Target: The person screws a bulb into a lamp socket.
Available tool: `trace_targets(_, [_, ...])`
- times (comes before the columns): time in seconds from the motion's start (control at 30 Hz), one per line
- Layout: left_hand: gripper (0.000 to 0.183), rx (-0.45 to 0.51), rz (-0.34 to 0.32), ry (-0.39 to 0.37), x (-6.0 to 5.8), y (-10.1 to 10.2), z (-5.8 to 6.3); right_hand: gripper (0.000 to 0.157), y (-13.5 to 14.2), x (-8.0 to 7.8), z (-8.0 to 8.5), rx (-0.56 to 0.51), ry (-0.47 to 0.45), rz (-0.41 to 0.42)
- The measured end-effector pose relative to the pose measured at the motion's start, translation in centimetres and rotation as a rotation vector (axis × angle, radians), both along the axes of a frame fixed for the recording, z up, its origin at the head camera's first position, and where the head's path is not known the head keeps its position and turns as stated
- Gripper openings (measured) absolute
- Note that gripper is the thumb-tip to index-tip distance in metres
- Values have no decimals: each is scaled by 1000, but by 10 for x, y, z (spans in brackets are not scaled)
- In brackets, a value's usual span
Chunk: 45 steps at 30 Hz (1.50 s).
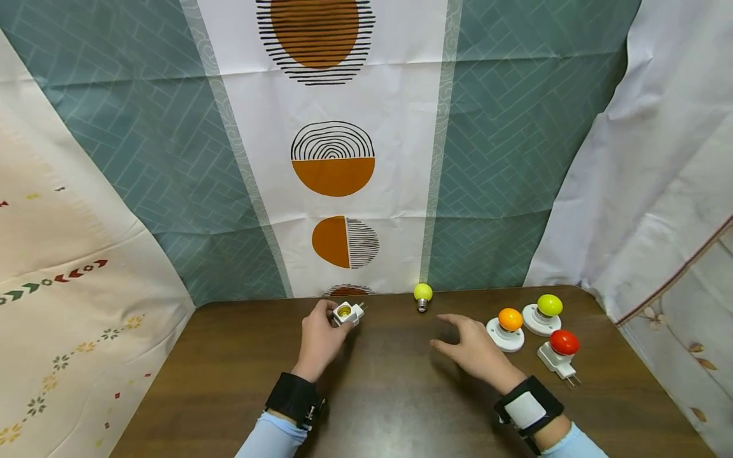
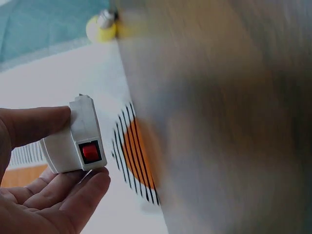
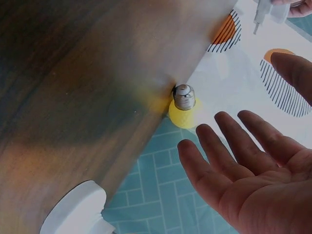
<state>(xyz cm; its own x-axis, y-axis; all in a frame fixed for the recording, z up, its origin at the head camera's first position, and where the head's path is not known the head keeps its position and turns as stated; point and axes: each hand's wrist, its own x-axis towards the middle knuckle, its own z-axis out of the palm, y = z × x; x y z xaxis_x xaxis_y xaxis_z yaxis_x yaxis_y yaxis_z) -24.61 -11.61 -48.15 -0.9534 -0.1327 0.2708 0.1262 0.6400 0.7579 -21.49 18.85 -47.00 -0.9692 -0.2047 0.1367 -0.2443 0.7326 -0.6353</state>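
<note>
My left hand (image 1: 322,340) pinches a white plug-in lamp socket (image 1: 349,314) between thumb and fingers, its prongs pointing right in the head view. A red switch (image 2: 90,151) shows on the socket's side in the left wrist view. Near the table's back edge is a yellow-green bulb (image 1: 423,293), its metal screw base toward me. My right hand (image 1: 473,349) hovers to the right of and nearer than that bulb, fingers spread and holding nothing. In the right wrist view the bulb (image 3: 183,114) appears beyond the fingertips, apart from them.
On the right of the brown table (image 1: 389,394) stand an orange bulb (image 1: 510,319) and a yellow-green bulb (image 1: 550,305) in round white holders. A red bulb (image 1: 564,342) sits in a white plug-in socket (image 1: 557,362) nearby. Patterned cloth (image 1: 492,159) hangs behind.
</note>
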Motion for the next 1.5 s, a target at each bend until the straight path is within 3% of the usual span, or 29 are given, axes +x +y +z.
trace_targets(0.37, [39, 104, -123, -10, 32, 25, 0, 61, -2, -4, -4, -87, -28, -1])
trace_targets(0.6, [40, 84, -149, 6, 45, 33, -1, 60, -5, -13, -4, -73, -29, -8])
trace_targets(0.87, [39, 60, -150, 13, 50, 36, -1, 64, -15, -34, -3, 1, 54, -24])
trace_targets(1.23, [39, 73, -163, -6, 50, 37, 0, 77, -21, -63, -18, 176, 116, -3])
trace_targets(1.5, [38, 56, -149, -9, 50, 35, 0, 82, -25, -78, -21, 242, 95, 52])
